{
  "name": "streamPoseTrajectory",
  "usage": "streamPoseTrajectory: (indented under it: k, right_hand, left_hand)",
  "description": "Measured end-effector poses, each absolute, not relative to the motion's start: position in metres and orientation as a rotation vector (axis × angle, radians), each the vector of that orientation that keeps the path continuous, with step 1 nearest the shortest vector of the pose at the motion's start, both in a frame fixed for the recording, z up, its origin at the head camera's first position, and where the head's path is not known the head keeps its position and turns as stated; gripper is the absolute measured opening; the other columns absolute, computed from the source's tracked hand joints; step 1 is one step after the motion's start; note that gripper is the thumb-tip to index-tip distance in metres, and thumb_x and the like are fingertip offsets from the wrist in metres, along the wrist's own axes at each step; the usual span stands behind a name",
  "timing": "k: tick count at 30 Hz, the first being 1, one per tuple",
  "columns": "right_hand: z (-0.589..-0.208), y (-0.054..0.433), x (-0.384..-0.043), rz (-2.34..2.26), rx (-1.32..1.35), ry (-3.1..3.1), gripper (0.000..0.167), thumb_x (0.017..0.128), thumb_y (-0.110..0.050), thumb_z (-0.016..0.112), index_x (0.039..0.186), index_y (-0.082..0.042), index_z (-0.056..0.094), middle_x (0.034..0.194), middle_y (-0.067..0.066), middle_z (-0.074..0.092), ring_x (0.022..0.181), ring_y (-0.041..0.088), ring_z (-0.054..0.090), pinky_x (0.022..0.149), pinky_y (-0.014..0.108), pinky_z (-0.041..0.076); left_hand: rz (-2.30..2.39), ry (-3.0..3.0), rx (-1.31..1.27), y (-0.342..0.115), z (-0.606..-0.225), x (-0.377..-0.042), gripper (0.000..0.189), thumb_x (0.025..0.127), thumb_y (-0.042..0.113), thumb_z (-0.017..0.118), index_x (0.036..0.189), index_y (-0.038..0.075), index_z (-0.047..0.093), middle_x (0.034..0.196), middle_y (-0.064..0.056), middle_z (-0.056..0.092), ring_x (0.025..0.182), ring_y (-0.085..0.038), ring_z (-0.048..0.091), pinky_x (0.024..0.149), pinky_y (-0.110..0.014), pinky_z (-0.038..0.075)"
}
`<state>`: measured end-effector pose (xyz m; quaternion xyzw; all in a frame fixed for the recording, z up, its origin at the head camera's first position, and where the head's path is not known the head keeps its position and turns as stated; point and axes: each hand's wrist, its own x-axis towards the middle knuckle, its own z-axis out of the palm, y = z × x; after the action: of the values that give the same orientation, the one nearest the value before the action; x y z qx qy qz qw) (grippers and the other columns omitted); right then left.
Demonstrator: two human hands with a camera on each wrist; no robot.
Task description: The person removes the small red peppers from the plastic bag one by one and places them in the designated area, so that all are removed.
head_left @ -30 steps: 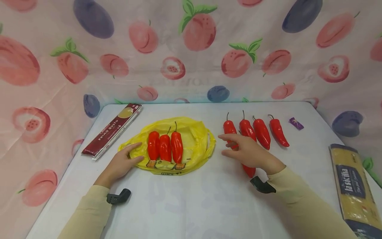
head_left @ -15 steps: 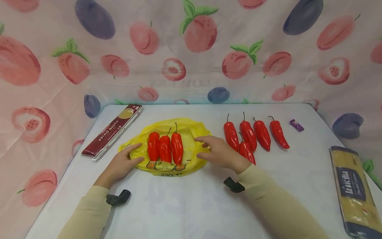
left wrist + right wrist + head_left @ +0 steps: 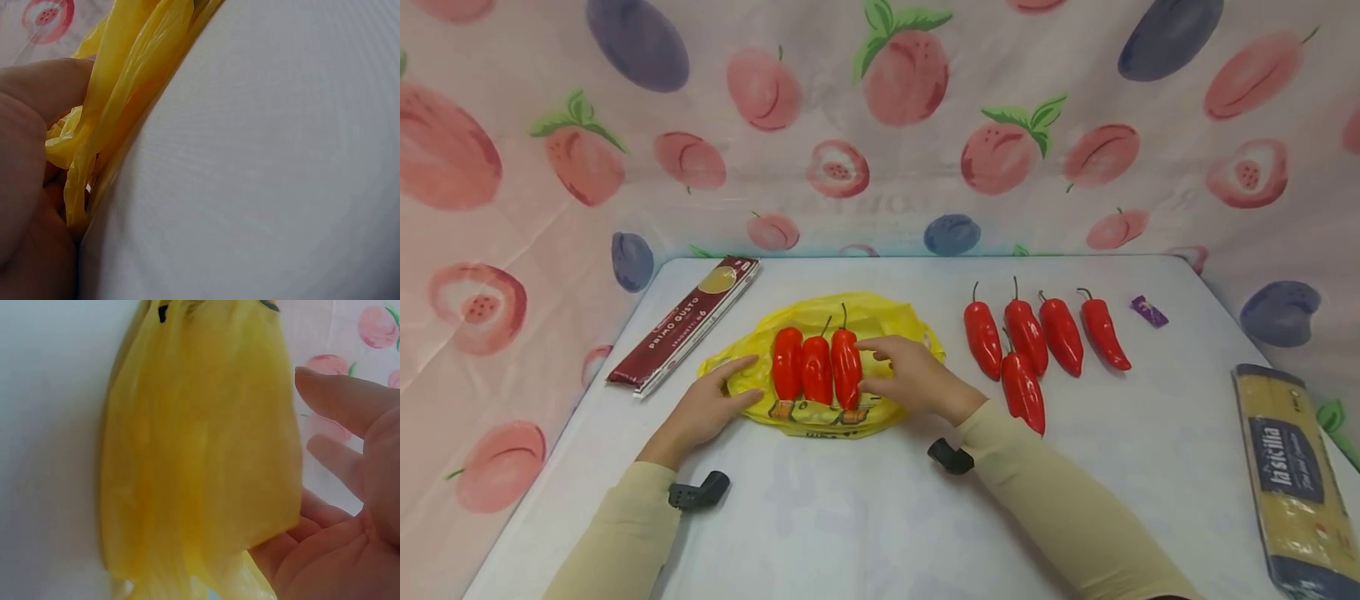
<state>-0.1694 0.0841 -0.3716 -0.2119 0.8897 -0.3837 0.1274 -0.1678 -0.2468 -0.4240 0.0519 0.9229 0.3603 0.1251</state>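
Observation:
A yellow plastic bag point(image 3: 887, 317) lies spread on the table. Three red chili peppers point(image 3: 816, 371) rest side by side on it, two with stems pointing away. My left hand point(image 3: 703, 404) rests against the bag's left edge, thumb and index finger spread apart; in the left wrist view, folds of the bag point(image 3: 119, 94) lie against the fingers. Over the bag's right part is my right hand point(image 3: 917, 375), its fingertips beside the rightmost of these peppers. The right wrist view shows the thumb and fingers point(image 3: 340, 400) parted, with the bag point(image 3: 200, 437) beside them.
Several more red chili peppers point(image 3: 1022, 392) lie in a group right of the bag. A dark red spaghetti packet point(image 3: 685, 325) is at the left, and a larger pasta packet point(image 3: 1292, 475) at the right edge. A small purple wrapper point(image 3: 1148, 311) lies at the back right.
My right hand has moved left, from over the right-hand pepper group to the peppers on the bag. The left hand and the peppers stay where they were.

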Motion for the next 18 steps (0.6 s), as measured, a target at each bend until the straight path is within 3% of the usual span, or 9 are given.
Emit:
streamPoseTrajectory:
  k: [11, 18]
  right_hand:
    - [-0.381, 0.070, -0.177, -1.051, -0.593, 2.540, 0.061, 0.093, -0.022, 0.073, 0.149, -0.016, 0.050, 0.144, 0.004, 0.054, 0.124, 0.026, 0.056, 0.098, 0.038, 0.051]
    - [-0.384, 0.061, -0.182, -1.001, -0.539, 2.538, 0.062, 0.093, -0.024, 0.074, 0.149, -0.016, 0.049, 0.139, 0.003, 0.057, 0.112, 0.021, 0.059, 0.089, 0.029, 0.055]
  left_hand:
    - [1.055, 2.686, 0.154, -0.247, -0.423, -0.167, 0.071, 0.095, 0.048, 0.064, 0.155, 0.018, 0.040, 0.157, -0.021, 0.034, 0.144, -0.046, 0.024, 0.108, -0.072, 0.022]
    - [1.064, 2.677, 0.152, -0.247, -0.424, -0.167, 0.071, 0.095, 0.049, 0.064, 0.155, 0.018, 0.040, 0.157, -0.021, 0.034, 0.144, -0.046, 0.024, 0.109, -0.073, 0.022]
